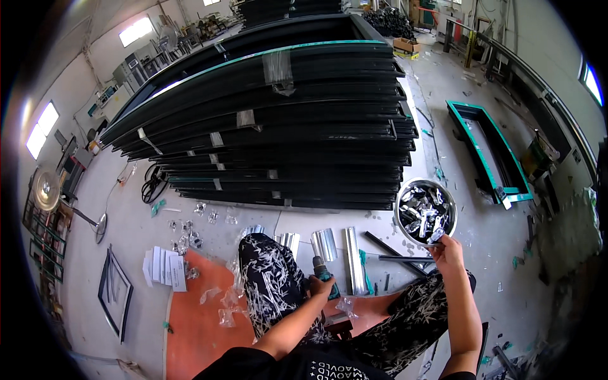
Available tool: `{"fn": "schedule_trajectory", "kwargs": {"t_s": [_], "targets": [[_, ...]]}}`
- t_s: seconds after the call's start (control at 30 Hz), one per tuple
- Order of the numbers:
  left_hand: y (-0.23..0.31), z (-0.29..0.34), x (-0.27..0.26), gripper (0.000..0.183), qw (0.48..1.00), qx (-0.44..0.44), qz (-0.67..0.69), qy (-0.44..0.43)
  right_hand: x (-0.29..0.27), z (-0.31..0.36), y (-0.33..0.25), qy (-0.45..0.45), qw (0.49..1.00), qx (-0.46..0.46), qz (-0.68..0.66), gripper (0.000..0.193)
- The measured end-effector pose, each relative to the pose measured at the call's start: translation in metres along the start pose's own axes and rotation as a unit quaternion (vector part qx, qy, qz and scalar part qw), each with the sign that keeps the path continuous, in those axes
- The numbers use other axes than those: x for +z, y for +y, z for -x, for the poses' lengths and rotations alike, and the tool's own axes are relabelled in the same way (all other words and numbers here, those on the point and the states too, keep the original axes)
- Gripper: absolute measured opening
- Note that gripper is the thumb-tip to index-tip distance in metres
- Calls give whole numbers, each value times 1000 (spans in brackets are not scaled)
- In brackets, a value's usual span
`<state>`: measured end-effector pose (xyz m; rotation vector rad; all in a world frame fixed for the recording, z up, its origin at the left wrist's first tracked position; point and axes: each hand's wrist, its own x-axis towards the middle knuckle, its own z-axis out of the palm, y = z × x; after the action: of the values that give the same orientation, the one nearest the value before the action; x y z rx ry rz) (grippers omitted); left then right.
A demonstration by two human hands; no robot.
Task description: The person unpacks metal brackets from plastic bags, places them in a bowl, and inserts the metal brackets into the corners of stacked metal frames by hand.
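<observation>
A dark green and black cordless drill [321, 271] is gripped in my left hand [320, 287], its chuck pointing away from me above my left knee. At the near edge of a round metal basin [455, 218], the fingers of my right hand [448, 253] pinch a small shiny metal fitting [436, 236]. Many similar silvery fittings [421, 209] lie heaped inside the basin; their exact kind is too small to tell. On the floor between my knees and the stack stand silvery metal profiles [324, 245], with dark bars [399, 258] nearer the basin.
A tall stack of black frames [285, 139] fills the space ahead. One green-edged frame [491, 152] lies at the right. White boxes [166, 269], bagged parts [187, 237] and an orange mat [196, 323] are on my left, near a standing fan [47, 189].
</observation>
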<state>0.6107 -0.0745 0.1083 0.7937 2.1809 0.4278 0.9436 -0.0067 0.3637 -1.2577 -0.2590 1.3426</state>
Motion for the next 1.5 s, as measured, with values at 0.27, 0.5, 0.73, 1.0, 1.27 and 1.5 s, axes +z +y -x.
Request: {"fn": "schedule_trajectory", "kwargs": {"t_s": [0.27, 0.5, 0.73, 1.0, 1.27, 1.5], "targets": [[83, 43, -78, 51, 900, 234, 356, -91, 24, 11, 9, -77, 991, -8, 109, 15], [186, 101, -165, 70, 792, 187, 417, -405, 46, 33, 14, -100, 974, 67, 190, 23], [175, 92, -154, 43, 783, 77, 419, -454, 48, 21, 26, -159, 939, 122, 278, 23], [151, 108, -127, 75, 716, 70, 475, -507, 61, 7, 21, -91, 941, 117, 303, 16], [77, 129, -108, 43, 706, 93, 380, -590, 22, -54, 33, -44, 986, 39, 157, 9], [69, 136, -109, 27, 688, 151, 385, -596, 12, -60, 31, -27, 991, -1, 131, 13]]}}
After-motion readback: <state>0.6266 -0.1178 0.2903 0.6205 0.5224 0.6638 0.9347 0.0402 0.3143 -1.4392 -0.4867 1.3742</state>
